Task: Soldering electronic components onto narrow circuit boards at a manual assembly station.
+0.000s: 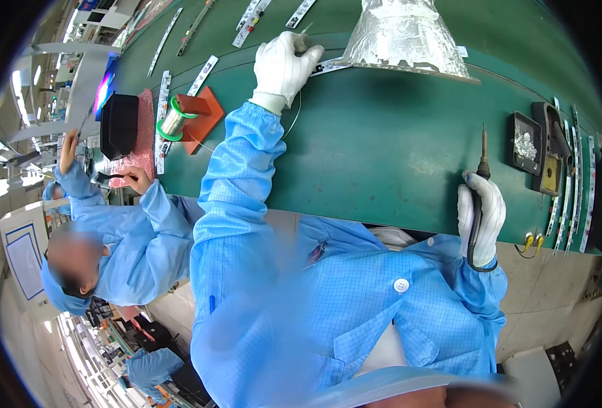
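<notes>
My left hand (285,66), in a white glove, reaches to the far side of the green bench. Its fingers are pinched on solder wire (299,112), which trails down behind my sleeve towards a solder spool (174,124) on a red-brown stand (209,117). Beside those fingers lies a narrow circuit board strip (329,66), its right end hidden by a foil-covered hood (406,37). My gloved right hand (483,212) grips a soldering iron (483,163) near the front edge. The iron's tip points away from me, apart from any board, and its cord hangs over my wrist.
On the right stand an iron holder with sponge (551,173) and a black tray of solder bits (524,143), beside several board strips (587,197). More strips (202,75) lie at the far left. A black bin (119,126) sits near a co-worker (131,238) at left.
</notes>
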### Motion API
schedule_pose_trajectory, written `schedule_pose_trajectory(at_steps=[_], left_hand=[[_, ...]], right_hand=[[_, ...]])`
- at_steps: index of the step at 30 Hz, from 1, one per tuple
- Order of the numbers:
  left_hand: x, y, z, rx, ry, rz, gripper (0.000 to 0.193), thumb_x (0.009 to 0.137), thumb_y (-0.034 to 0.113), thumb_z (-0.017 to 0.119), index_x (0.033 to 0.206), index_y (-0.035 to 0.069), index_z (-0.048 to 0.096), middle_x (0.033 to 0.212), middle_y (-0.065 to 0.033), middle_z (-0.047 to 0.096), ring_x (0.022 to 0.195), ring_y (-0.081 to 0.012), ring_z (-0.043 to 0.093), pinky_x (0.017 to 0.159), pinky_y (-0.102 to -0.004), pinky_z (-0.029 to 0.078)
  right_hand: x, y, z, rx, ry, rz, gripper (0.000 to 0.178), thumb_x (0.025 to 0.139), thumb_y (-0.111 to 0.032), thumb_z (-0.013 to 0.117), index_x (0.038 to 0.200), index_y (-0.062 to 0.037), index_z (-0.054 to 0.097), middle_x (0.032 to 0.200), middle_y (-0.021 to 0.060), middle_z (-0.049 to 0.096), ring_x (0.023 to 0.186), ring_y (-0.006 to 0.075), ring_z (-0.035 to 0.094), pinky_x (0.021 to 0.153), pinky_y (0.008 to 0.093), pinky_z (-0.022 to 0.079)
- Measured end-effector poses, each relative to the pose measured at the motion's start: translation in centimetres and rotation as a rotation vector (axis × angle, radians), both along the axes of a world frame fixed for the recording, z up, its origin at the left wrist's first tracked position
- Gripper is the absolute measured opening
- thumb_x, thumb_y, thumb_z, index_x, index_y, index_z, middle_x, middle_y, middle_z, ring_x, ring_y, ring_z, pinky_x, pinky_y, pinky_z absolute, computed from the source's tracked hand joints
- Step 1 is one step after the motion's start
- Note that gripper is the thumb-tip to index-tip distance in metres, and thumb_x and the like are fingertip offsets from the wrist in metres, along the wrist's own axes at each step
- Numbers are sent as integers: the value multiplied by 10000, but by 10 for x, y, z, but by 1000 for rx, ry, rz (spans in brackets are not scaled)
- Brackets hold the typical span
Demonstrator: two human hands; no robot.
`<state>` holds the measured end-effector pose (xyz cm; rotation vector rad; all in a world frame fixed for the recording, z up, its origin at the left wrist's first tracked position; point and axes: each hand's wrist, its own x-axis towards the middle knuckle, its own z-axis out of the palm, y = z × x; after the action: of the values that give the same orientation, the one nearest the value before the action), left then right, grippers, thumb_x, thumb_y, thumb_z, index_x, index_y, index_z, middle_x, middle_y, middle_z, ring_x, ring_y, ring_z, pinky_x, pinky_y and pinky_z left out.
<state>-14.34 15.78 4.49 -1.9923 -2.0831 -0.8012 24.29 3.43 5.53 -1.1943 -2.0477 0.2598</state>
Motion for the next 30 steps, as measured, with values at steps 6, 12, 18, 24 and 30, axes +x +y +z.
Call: schedule_pose_trajectory(at_steps=[6, 12, 18, 24, 30], left_hand=[[14, -49, 1, -57, -64, -103, 213, 714, 129, 745, 808, 66, 565, 747, -85, 652, 748, -295, 633, 674, -377, 504], [3, -116, -12, -167, -185, -194, 210, 701, 82, 746, 773, 61, 550, 717, -84, 639, 726, -287, 629, 647, -359, 501], [23, -184, -32, -26, -121, -345, 290, 693, 49, 771, 689, 95, 485, 821, -46, 699, 786, -251, 646, 906, -402, 468], [41, -216, -41, -11, -193, -334, 243, 691, 74, 776, 699, 121, 538, 886, 5, 707, 916, -221, 655, 960, -451, 442], [52, -240, -41, -23, -6, -352, 201, 702, 95, 742, 693, 178, 559, 939, 36, 714, 965, -200, 643, 999, -466, 397]], right_hand=[[3, -1, -6, -82, 74, 5, 204, 846, 30, 633, 1042, -22, 613, 983, 141, 677, 794, 235, 651, 707, 326, 526], [6, -8, -25, -386, 354, -156, 221, 903, 23, 574, 1122, 0, 592, 1073, 130, 663, 960, 170, 629, 835, 285, 502], [9, -8, -55, -286, 476, -216, 276, 917, 4, 590, 1187, -15, 543, 1137, 159, 652, 1074, 199, 623, 907, 294, 486], [13, -9, -64, -228, 408, -227, 290, 913, 6, 597, 1193, -35, 535, 1140, 154, 654, 1087, 215, 625, 920, 314, 491], [20, -15, -74, -197, 359, -149, 314, 905, 26, 604, 1206, -23, 528, 1134, 164, 652, 1064, 211, 630, 913, 313, 500]])
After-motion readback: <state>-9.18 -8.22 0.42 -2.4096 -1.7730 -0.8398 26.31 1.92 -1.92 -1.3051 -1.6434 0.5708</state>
